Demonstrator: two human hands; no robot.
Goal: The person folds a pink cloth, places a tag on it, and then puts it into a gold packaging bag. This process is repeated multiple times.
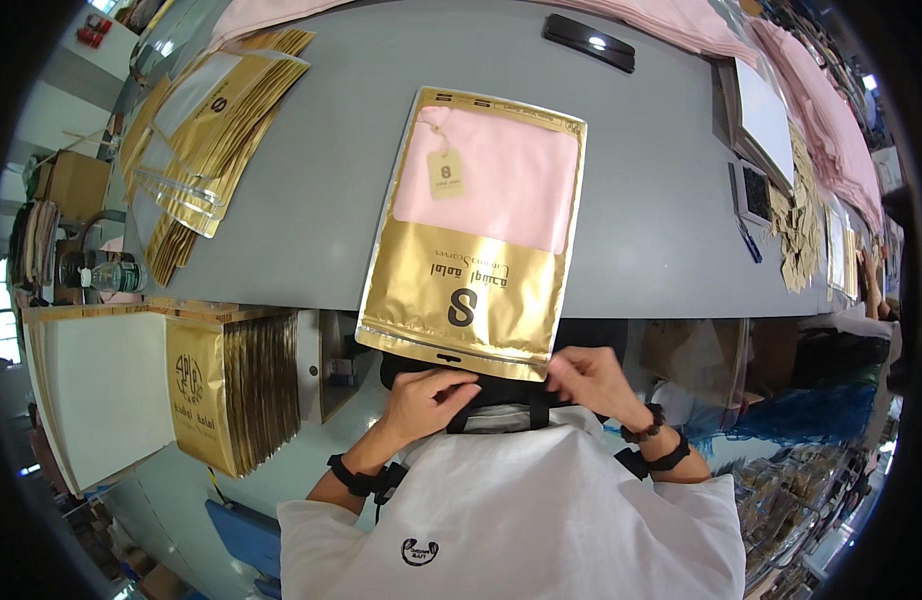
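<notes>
A gold zip pouch (476, 300) with a clear window lies on the grey table, its near end reaching past the table's edge. Through the window show folded pink fabric (506, 180) and a beige hang tag (446, 174) on a string. My right hand (590, 379) has thumb and fingers at the pouch's near right corner, seemingly pinching it. My left hand (433, 403) is just below the near edge by the hanging slot, fingers curled; whether it touches the pouch is unclear.
Gold pouches (239, 112) are stacked at the left, and more stand in an open box (100, 375). A black phone (590, 43) lies at the far side. Right are a white box (761, 120), a pen (749, 241), beige tags (802, 232) and pink fabric (821, 127).
</notes>
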